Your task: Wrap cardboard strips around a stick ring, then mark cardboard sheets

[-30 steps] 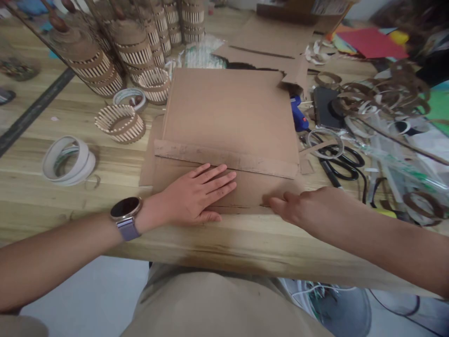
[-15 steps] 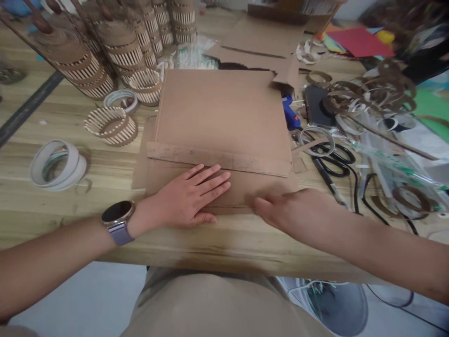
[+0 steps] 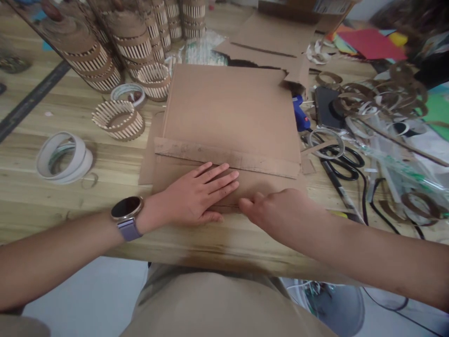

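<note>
A brown cardboard sheet (image 3: 231, 103) lies flat in front of me, with a crease and a strip (image 3: 224, 157) of cardboard running across its lower part. My left hand (image 3: 199, 194) rests palm down on the near part of the sheet, fingers stretched out and spread. At the sheet's near edge, my right hand (image 3: 277, 208) is closed, thumb and curled fingers against the cardboard. What sits inside those fingers, if anything, is hidden. A dark line runs along the cardboard between the two hands.
Left stand tape rolls (image 3: 65, 159), a small stick basket (image 3: 119, 121) and several tall stick-covered cylinders (image 3: 136, 47). To the right are black-handled scissors (image 3: 342, 161), a phone (image 3: 329, 107), a blue tool (image 3: 300, 114) and curled cardboard strips (image 3: 382, 91). A bin (image 3: 336, 309) stands below the table edge.
My right hand has slid left along the near edge of the cardboard, closer to my left hand. The left hand stays flat in place. The whole view has shifted slightly.
</note>
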Motion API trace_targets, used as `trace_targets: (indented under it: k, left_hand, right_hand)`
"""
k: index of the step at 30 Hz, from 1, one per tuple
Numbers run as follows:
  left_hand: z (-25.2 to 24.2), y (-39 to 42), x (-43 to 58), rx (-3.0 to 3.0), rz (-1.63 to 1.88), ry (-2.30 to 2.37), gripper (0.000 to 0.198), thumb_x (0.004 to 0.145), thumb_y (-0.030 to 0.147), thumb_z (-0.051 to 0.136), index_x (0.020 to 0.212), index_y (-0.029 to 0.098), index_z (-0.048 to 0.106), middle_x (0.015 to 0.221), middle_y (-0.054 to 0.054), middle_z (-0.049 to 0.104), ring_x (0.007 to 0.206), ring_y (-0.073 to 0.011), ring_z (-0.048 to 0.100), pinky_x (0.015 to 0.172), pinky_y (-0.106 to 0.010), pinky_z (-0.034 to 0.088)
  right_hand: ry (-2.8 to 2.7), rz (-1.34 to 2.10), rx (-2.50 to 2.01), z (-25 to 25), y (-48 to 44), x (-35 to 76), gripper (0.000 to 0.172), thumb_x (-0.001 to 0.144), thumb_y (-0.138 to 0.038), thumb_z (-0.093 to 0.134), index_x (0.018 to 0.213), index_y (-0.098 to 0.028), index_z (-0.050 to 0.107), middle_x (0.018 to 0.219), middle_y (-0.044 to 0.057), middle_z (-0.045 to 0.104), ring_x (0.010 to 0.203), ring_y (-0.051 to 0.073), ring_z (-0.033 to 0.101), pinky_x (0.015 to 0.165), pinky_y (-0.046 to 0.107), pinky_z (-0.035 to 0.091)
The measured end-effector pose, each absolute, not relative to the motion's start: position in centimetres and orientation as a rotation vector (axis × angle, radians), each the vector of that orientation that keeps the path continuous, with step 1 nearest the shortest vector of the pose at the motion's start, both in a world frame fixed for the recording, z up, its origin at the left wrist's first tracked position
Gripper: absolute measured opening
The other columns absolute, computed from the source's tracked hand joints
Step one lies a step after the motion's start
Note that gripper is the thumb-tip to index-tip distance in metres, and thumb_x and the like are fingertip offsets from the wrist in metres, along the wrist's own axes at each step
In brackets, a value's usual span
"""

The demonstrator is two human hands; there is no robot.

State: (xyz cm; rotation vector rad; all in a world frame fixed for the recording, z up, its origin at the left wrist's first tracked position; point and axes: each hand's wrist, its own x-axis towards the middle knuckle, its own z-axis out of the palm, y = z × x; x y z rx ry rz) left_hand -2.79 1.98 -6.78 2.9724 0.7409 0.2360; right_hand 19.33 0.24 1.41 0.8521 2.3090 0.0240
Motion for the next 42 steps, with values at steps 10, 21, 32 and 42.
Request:
trace_targets:
  k: [10, 21, 32, 42]
  left_hand:
    - [-6.6, 2.0, -2.8, 2.979, 0.198, 0.738, 0.073, 0.101, 0.060, 0.036, 0.155, 0.011, 0.030, 0.163, -0.013, 0.028, 0.153, -0.0305, 0.016, 0.124, -0.050, 0.014]
    - [-6.7, 2.2, -3.0, 2.965, 0.200, 0.731, 0.073, 0.101, 0.060, 0.035, 0.158, 0.015, 0.025, 0.164, -0.012, 0.027, 0.154, -0.0291, 0.014, 0.124, -0.049, 0.013]
    - [-6.6, 2.1, -3.1, 2.981, 0.187, 0.734, 0.071, 0.102, 0.061, 0.031, 0.158, 0.017, 0.026, 0.164, -0.011, 0.026, 0.154, -0.0283, 0.014, 0.124, -0.047, 0.012]
    - [-6.6, 2.1, -3.0, 3.022, 0.167, 0.727, 0.072, 0.104, 0.059, 0.026, 0.156, 0.011, 0.027, 0.164, -0.013, 0.025, 0.154, -0.0301, 0.013, 0.124, -0.048, 0.010]
  right_hand:
    - [2.328, 0.014, 0.885, 1.5, 0.3, 21.9, 0.041, 0.075, 0.004, 0.054, 0.105, -0.022, 0.063, 0.070, 0.001, 0.070, 0.059, 0.018, 0.069, 0.041, 0.029, 0.011]
    - [2.488, 0.093, 0.844, 0.4, 0.4, 25.5, 0.043, 0.074, 0.006, 0.048, 0.103, -0.023, 0.062, 0.071, -0.001, 0.067, 0.049, 0.015, 0.059, 0.045, 0.031, 0.014]
    - [2.532, 0.193, 0.803, 0.7, 0.3, 26.9, 0.047, 0.071, 0.007, 0.049, 0.104, -0.023, 0.064, 0.067, -0.001, 0.065, 0.043, 0.014, 0.055, 0.045, 0.031, 0.010]
    - [2.658, 0.230, 0.848, -1.1, 0.1, 28.7, 0.039, 0.076, 0.002, 0.045, 0.103, -0.022, 0.059, 0.059, -0.003, 0.059, 0.042, 0.014, 0.049, 0.046, 0.032, 0.012]
